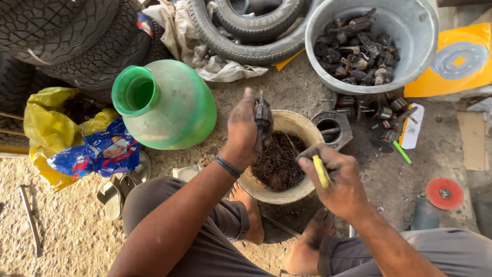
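Both hands work over the wire-filled bowl (302, 128): left hand (243, 128) clamps a greasy metal part (263, 120), right hand (335, 179) grips a yellow-handled tool (322, 172); slippage risks gouged fingers.

both hands (243, 128) (335, 179) clenched, raised

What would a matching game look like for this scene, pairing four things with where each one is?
Things:
1. green jug
2. dark metal part
3. yellow-handled tool
4. grey tub

Places:
A. in the right hand
B. top right, full of dark metal pieces
C. in the left hand, above the bowl of wire
D. on its side, left of the bowl

Pairs: 1-D, 2-C, 3-A, 4-B
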